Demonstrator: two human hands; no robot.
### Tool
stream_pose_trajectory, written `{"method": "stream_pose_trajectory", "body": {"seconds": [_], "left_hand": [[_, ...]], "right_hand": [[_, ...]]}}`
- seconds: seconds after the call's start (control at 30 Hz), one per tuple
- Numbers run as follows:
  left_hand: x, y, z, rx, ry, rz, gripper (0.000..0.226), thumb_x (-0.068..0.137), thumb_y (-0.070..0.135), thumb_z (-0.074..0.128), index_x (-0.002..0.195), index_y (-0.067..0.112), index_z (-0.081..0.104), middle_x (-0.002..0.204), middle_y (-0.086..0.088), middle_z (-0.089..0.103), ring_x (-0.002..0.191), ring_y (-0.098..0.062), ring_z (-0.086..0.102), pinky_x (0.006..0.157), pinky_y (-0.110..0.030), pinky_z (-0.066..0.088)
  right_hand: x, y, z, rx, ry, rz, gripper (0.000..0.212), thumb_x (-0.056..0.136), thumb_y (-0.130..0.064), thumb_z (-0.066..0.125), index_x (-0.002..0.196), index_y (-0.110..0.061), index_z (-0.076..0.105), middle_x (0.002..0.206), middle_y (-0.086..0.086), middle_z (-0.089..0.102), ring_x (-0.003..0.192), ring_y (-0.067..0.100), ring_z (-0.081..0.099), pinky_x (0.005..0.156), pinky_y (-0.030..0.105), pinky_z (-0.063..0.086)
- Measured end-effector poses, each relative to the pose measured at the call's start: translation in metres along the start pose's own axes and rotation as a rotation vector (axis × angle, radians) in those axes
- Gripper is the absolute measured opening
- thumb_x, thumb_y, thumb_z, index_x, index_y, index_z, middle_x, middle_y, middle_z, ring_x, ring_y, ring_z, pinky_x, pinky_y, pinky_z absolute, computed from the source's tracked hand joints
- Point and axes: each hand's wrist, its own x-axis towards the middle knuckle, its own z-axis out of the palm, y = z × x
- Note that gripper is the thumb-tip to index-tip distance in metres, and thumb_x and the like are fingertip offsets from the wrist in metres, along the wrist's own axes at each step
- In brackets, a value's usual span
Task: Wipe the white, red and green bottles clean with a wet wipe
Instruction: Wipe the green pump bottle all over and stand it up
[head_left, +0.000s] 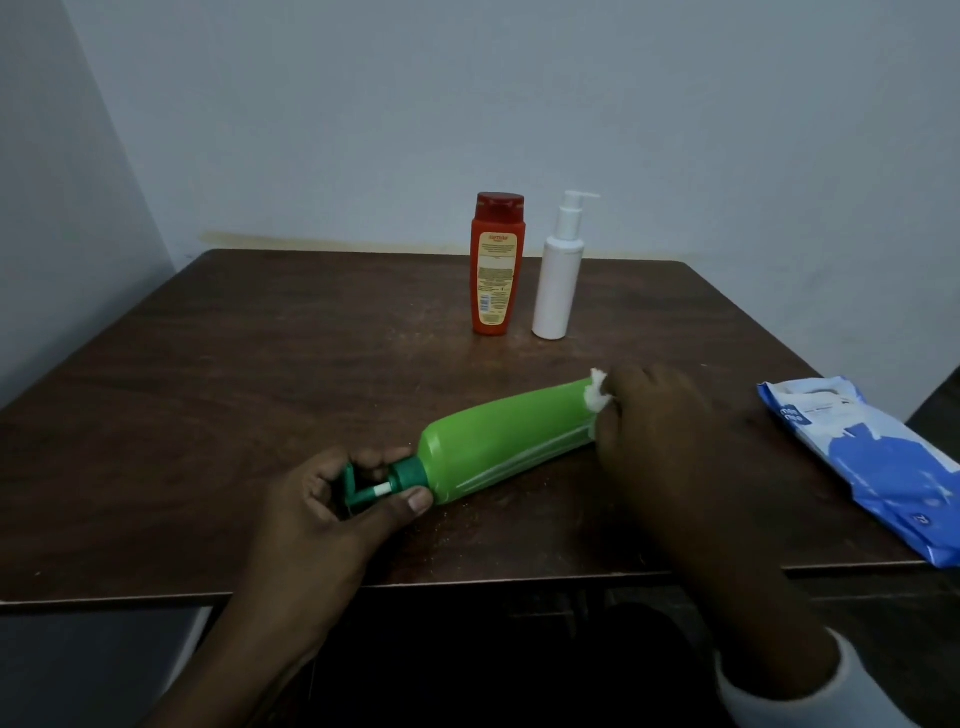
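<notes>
The green bottle (498, 447) lies on its side across the middle of the brown table (260, 374), its dark green pump pointing toward me. My left hand (332, 509) grips the pump and neck. My right hand (670, 431) holds a crumpled white wet wipe (597, 395) against the bottle's far end, and most of the wipe is hidden under the fingers. The red bottle (496, 265) and the white pump bottle (558, 275) stand upright side by side at the back of the table.
A blue and white pack of wet wipes (878, 462) lies at the table's right edge, partly overhanging the front. Pale walls close in behind and to the left. The near table edge runs just below my wrists.
</notes>
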Motion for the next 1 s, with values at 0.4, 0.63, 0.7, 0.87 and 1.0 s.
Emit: {"method": "stream_pose_trajectory", "body": {"seconds": [0.4,0.63,0.7,0.87,1.0], "left_hand": [[-0.002,0.003,0.0,0.056,0.014,0.019,0.032,0.067,-0.003,0.087,0.094,0.01,0.077,0.1,-0.003,0.08,0.094,-0.017,0.076,0.081,-0.027,0.057],[-0.003,0.003,0.001,0.058,0.021,0.036,0.03,0.068,-0.004,0.087,0.092,0.011,0.077,0.096,-0.004,0.08,0.088,-0.014,0.075,0.076,-0.018,0.058],[-0.003,0.003,0.0,0.054,0.026,0.027,0.03,0.068,-0.003,0.087,0.091,0.013,0.077,0.096,-0.004,0.08,0.088,-0.014,0.075,0.075,-0.02,0.058],[-0.003,0.004,0.001,0.038,0.024,0.022,0.03,0.068,-0.004,0.087,0.09,0.014,0.077,0.095,-0.001,0.08,0.086,-0.011,0.075,0.072,-0.017,0.057],[-0.003,0.004,0.001,0.021,0.025,0.023,0.029,0.068,-0.003,0.087,0.084,0.019,0.077,0.097,-0.001,0.08,0.087,-0.01,0.075,0.072,-0.015,0.056]], "right_hand": [[0.02,0.002,-0.006,-0.049,-0.036,-0.048,0.026,0.092,-0.024,0.053,0.117,-0.022,0.057,0.114,0.002,0.06,0.101,0.02,0.05,0.084,0.036,0.046],[0.019,-0.02,-0.001,0.161,0.015,-0.348,0.023,0.091,-0.015,0.057,0.112,-0.018,0.066,0.107,0.003,0.062,0.097,0.02,0.052,0.083,0.035,0.043],[0.034,0.005,0.0,0.113,0.046,-0.192,0.022,0.091,-0.016,0.056,0.109,-0.021,0.067,0.102,0.003,0.063,0.089,0.018,0.049,0.076,0.032,0.04],[0.037,0.013,0.005,-0.023,0.044,-0.098,0.02,0.087,-0.013,0.056,0.102,-0.02,0.068,0.095,0.005,0.065,0.088,0.025,0.054,0.067,0.032,0.04],[0.025,-0.002,0.01,0.087,0.144,-0.154,0.025,0.087,-0.007,0.056,0.107,-0.016,0.069,0.103,0.008,0.065,0.095,0.027,0.054,0.072,0.029,0.031]]}}
